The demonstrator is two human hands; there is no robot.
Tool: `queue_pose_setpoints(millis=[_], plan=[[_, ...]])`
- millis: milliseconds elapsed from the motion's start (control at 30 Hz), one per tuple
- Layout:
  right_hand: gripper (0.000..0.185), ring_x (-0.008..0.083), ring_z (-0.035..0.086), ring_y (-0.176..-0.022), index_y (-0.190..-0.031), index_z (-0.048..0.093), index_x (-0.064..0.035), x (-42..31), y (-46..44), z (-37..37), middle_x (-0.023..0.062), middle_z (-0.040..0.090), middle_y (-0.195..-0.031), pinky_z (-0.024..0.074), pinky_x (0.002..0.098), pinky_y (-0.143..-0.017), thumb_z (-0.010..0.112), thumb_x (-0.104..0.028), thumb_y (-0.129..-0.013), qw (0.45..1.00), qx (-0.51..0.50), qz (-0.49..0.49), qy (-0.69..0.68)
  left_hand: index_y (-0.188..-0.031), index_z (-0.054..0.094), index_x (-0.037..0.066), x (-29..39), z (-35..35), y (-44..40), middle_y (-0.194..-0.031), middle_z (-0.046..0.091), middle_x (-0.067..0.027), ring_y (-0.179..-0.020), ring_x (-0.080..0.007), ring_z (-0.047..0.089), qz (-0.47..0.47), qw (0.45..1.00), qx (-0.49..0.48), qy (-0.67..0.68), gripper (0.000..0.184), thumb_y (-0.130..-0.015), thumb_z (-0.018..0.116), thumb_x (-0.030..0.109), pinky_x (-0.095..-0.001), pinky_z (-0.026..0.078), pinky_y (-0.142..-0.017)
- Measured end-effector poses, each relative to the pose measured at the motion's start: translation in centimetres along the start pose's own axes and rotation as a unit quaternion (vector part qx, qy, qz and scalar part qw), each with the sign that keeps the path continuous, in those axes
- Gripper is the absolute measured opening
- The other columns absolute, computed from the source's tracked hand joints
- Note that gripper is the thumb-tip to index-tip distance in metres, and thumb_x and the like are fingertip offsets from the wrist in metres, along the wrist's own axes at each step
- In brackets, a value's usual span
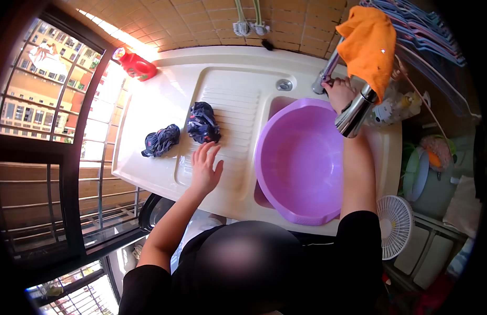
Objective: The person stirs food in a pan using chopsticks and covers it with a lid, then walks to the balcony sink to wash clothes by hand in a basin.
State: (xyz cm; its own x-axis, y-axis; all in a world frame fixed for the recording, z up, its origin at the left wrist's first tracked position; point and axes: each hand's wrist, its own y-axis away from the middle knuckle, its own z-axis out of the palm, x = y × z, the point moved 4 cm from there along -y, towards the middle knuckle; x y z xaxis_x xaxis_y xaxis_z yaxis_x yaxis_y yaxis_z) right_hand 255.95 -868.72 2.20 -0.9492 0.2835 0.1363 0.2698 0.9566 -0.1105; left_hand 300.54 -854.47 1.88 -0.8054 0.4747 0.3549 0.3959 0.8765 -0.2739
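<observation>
My left hand (205,169) is open over the ribbed drainboard, fingers spread. Its fingertips come close to a crumpled dark blue patterned cloth (202,123); whether they touch it I cannot tell. A second bunched dark blue cloth (161,140) lies further left on the white counter. At the back right, my right hand (340,93) has its fingers curled at the base of the chrome faucet (355,116). An orange cloth (367,44) hangs over the faucet neck. Below the spout, a large purple basin (301,157) sits in the sink, its right side partly hidden by my right forearm.
A red bottle (136,65) stands at the counter's back left corner. Two brushes (251,27) hang on the tiled wall. Several blue hangers (422,26) are at the upper right. A white fan (395,227) stands right of the sink, and a barred window (44,84) is left.
</observation>
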Motion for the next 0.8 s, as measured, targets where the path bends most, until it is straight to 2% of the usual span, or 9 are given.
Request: queue_pose_setpoints(millis=[133,267,333,367,400,467,533,700,800], plan=[[0.063,0.0331,0.04,-0.13,-0.116,0.054,0.0012,0.5,-1.1,1.7,0.0187,0.059,-0.122,0.0386,0.0441,-0.102,0.039,-0.056,-0.094,1.0,-0.014,0.008,-0.022,-0.128,0.051,0.009,-7.1,-4.8,2.5,-0.131,0.046,-0.0156,-0.126,-0.0361,0.039,-0.07,0.993,0.083,-0.05,0.053,-0.077,0.067,0.013,-0.0489,0.029,-0.104],[0.043,0.0398,0.05,-0.114,-0.12,0.054,0.0046,-1.1,4.9,4.5,0.0239,0.054,-0.123,0.0414,0.0452,-0.096,0.05,-0.03,-0.095,0.939,0.239,0.0,-0.247,-0.131,0.048,0.01,-13.9,-8.5,3.0,-0.135,0.042,-0.0181,-0.127,-0.0394,0.036,-0.123,0.981,0.131,-0.078,0.065,-0.072,0.073,0.017,-0.0501,0.028,-0.104],[0.036,0.0373,0.053,-0.113,-0.112,0.06,0.0021,-2.4,10.2,7.9,0.0223,0.057,-0.121,0.044,0.0411,-0.093,0.048,-0.028,-0.096,0.92,0.221,0.078,-0.314,-0.132,0.047,0.01,-16.5,-9.4,2.6,-0.136,0.041,-0.0187,-0.127,-0.0405,0.036,-0.13,0.98,0.138,-0.062,0.069,-0.07,0.075,0.019,-0.0502,0.029,-0.104],[0.034,0.0322,0.056,-0.108,-0.106,0.062,-0.0002,-1.9,11.7,12.8,0.0192,0.06,-0.116,0.047,0.041,-0.089,0.048,-0.03,-0.096,0.888,0.056,0.173,-0.422,-0.133,0.046,0.011,-17.6,-9.5,2.2,-0.137,0.04,-0.0196,-0.128,-0.0413,0.034,-0.142,0.98,0.118,-0.069,0.073,-0.068,0.077,0.023,-0.0512,0.029,-0.103],[0.03,0.029,0.056,-0.104,-0.108,0.059,-0.0036,-3.8,14.6,13.6,0.0168,0.057,-0.118,0.0488,0.0418,-0.085,0.047,-0.028,-0.097,0.657,-0.101,0.38,-0.644,-0.135,0.045,0.012,-18.5,-9.4,1.8,-0.138,0.039,-0.0205,-0.129,-0.0422,0.033,-0.152,0.981,0.096,-0.074,0.077,-0.067,0.078,0.028,-0.0522,0.029,-0.103],[0.027,0.0286,0.054,-0.102,-0.112,0.052,-0.0046,-7.8,19.1,12.8,0.0159,0.053,-0.121,0.0489,0.0418,-0.085,0.043,-0.025,-0.097,0.375,-0.185,0.462,-0.782,-0.136,0.044,0.013,-19.9,-8.5,1.2,-0.139,0.039,-0.0201,-0.13,-0.0422,0.031,-0.158,0.986,0.031,-0.051,0.081,-0.065,0.08,0.032,-0.0536,0.027,-0.103],[0.033,0.0326,0.052,-0.106,-0.123,0.045,-0.0001,-8.4,20.1,13.5,0.0177,0.048,-0.129,0.0483,0.0437,-0.089,0.041,-0.018,-0.096,0.27,-0.105,0.46,-0.84,-0.139,0.042,0.018,-21.0,-7.4,0.1,-0.142,0.037,-0.0183,-0.134,-0.0419,0.025,-0.173,0.979,-0.086,-0.073,0.089,-0.063,0.08,0.043,-0.0574,0.021,-0.105],[0.043,0.0381,0.044,-0.124,-0.132,0.039,0.0051,-6.3,20.9,11.3,0.0203,0.041,-0.139,0.0397,0.0514,-0.102,0.042,-0.016,-0.095,0.278,-0.053,0.47,-0.836,-0.126,0.053,0.018,-20.3,-8.0,0.6,-0.125,0.052,-0.01,-0.126,-0.0381,0.034,-0.13,0.988,-0.02,-0.081,0.075,-0.059,0.078,0.04,-0.0536,0.024,-0.102],[0.043,0.0394,0.046,-0.122,-0.13,0.04,0.0059,-5.6,20.9,8.0,0.0222,0.045,-0.137,0.0403,0.052,-0.101,0.044,-0.017,-0.094,0.419,-0.118,0.437,-0.787,-0.123,0.055,0.016,-20.9,-8.4,1.7,-0.122,0.054,-0.0091,-0.122,-0.0355,0.038,-0.079,0.995,0.0,-0.068,0.072,-0.059,0.078,0.038,-0.0522,0.028,-0.099]])
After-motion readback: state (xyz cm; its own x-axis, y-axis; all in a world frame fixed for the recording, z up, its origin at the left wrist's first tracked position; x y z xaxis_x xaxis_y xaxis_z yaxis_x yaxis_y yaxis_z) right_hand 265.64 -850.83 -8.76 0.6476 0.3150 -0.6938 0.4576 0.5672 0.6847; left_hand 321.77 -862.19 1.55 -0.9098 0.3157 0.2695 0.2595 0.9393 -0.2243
